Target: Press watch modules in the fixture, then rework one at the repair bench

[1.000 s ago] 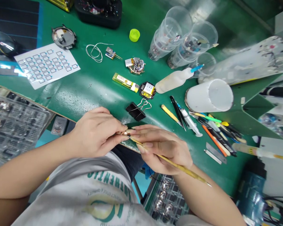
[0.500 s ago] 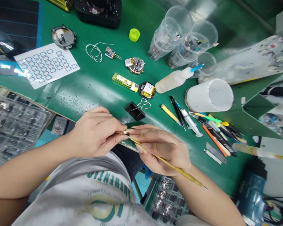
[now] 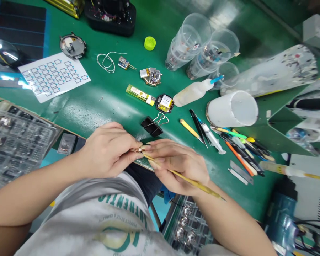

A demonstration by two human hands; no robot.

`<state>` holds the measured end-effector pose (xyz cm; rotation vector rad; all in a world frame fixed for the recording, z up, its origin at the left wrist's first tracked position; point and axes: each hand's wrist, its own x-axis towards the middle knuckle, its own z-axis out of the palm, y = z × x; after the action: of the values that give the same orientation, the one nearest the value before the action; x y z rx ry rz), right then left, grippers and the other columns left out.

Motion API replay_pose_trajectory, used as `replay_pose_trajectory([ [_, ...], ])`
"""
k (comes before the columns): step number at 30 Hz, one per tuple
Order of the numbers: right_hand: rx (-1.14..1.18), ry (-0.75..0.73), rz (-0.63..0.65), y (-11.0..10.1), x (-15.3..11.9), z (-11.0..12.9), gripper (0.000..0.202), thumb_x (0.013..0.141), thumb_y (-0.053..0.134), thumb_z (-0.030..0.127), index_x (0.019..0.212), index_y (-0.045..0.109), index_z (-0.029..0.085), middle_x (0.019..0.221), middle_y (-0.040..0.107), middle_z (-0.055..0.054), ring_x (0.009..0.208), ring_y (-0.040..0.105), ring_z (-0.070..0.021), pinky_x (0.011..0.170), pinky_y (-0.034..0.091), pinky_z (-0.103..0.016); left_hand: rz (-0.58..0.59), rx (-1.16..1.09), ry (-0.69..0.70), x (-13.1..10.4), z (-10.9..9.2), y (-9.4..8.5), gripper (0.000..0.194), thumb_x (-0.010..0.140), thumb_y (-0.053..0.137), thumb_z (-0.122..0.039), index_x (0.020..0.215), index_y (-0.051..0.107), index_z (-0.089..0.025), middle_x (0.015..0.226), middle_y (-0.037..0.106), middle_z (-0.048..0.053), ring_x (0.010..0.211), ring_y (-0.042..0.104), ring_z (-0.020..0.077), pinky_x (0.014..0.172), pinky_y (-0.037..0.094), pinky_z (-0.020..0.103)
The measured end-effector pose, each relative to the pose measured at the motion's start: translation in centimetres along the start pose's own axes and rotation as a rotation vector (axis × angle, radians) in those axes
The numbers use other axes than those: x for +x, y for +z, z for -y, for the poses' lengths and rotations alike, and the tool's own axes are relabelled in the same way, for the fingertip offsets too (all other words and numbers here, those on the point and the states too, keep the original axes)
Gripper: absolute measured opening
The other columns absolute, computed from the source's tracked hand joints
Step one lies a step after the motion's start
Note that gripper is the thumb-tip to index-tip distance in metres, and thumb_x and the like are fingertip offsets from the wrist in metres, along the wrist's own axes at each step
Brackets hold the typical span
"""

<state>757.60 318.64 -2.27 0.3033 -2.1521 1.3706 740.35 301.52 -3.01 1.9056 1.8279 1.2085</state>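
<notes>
At the front edge of the green bench, my left hand [image 3: 109, 151] is closed in a pinch on a small copper-coloured metal part [image 3: 140, 149], mostly covered by fingertips. My right hand [image 3: 182, 165] grips a slim yellow stick tool [image 3: 188, 179] like a pen. One end of the stick meets the metal part; its dark, pointed other end sticks out past my wrist. The right fingertips also touch the part's right side. Just beyond the hands lies a black binder clip [image 3: 152, 126]. Behind the clip sit a round black watch module with a battery [image 3: 164, 103] and a yellow-green lighter [image 3: 140, 95].
Right of my hands lie a yellow-handled knife [image 3: 190, 128], black tweezers [image 3: 198, 125], a syringe [image 3: 210, 135] and several pens and tools [image 3: 242, 151]. Plastic cups [image 3: 188, 41], a squeeze bottle [image 3: 193, 92] and a white cylinder [image 3: 233, 108] stand farther back. A printed sheet [image 3: 54, 77] lies left.
The stick tool and my right hand have shifted slightly left, and the stick's rear end sits a bit higher. Bench objects appear slightly shifted as the view moved.
</notes>
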Motion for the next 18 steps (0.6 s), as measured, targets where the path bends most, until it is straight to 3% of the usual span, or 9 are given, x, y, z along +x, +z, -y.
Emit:
replay_pose_trajectory([
  [7, 0.124, 0.037, -0.043, 0.08, -0.15, -0.31, 0.032, 0.086, 0.069, -0.007, 0.109, 0.066, 0.015, 0.103, 0.084, -0.016, 0.104, 0.085, -0.0295, 0.093, 0.073, -0.045, 0.003, -0.001, 0.008, -0.11, 0.09, -0.03, 0.007, 0.104, 0.066, -0.029, 0.104, 0.065, -0.022, 0.090, 0.084, -0.001, 0.075, 0.078, 0.0150, 0.078, 0.053, 0.034],
  [18, 0.043, 0.003, 0.011, -0.33, -0.69, -0.16, 0.030, 0.090, 0.068, -0.002, 0.112, 0.062, 0.017, 0.105, 0.083, -0.017, 0.110, 0.083, -0.0285, 0.097, 0.072, -0.047, -0.005, 0.000, -0.004, -0.19, 0.14, 0.14, 0.007, 0.104, 0.067, -0.028, 0.103, 0.064, -0.023, 0.091, 0.084, -0.001, 0.074, 0.077, 0.0148, 0.078, 0.053, 0.034],
])
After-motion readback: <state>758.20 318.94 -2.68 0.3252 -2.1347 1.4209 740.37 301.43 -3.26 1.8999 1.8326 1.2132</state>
